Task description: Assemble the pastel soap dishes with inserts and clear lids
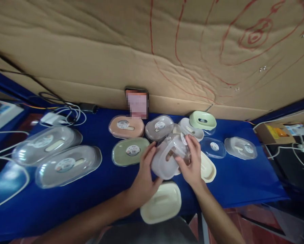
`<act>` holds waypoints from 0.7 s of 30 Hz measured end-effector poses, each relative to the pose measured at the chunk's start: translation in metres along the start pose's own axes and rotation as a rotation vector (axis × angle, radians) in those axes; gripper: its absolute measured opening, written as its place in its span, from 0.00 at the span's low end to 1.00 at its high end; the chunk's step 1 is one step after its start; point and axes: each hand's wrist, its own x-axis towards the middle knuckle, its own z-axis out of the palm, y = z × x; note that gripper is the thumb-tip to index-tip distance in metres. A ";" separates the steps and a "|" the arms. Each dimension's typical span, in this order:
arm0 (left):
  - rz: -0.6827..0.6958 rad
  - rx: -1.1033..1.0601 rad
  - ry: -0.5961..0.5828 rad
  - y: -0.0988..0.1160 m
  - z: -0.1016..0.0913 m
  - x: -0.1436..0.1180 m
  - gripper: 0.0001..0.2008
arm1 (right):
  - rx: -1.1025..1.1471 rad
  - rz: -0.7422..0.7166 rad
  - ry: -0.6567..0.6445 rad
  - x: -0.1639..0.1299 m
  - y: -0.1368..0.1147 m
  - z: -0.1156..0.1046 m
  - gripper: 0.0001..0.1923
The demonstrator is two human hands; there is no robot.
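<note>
Nearest lies a cream tray [160, 207]; just beyond it, left hand [145, 174] and right hand [193, 162] clasp a tilted pale container [164, 167], which might slip if either thumb slackens.

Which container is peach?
The peach container, directly behind the sage-green container near the left hand; the others look grey, green, cream or clear.

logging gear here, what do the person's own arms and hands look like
The left hand and right hand are bare, without gloves. The left forearm and right forearm show no sleeves, and no watch or wristband is visible.
</note>
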 end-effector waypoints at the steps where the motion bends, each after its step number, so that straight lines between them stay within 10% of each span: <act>1: 0.070 0.087 0.005 0.000 0.001 -0.007 0.49 | -0.045 0.025 0.034 -0.001 0.003 0.004 0.36; 12: 0.604 0.404 -0.048 0.012 -0.004 -0.023 0.16 | -0.257 0.169 0.140 0.005 0.007 -0.004 0.33; 21: 0.759 0.371 -0.674 0.015 -0.007 -0.011 0.14 | -0.271 -0.030 0.047 0.036 0.028 -0.039 0.15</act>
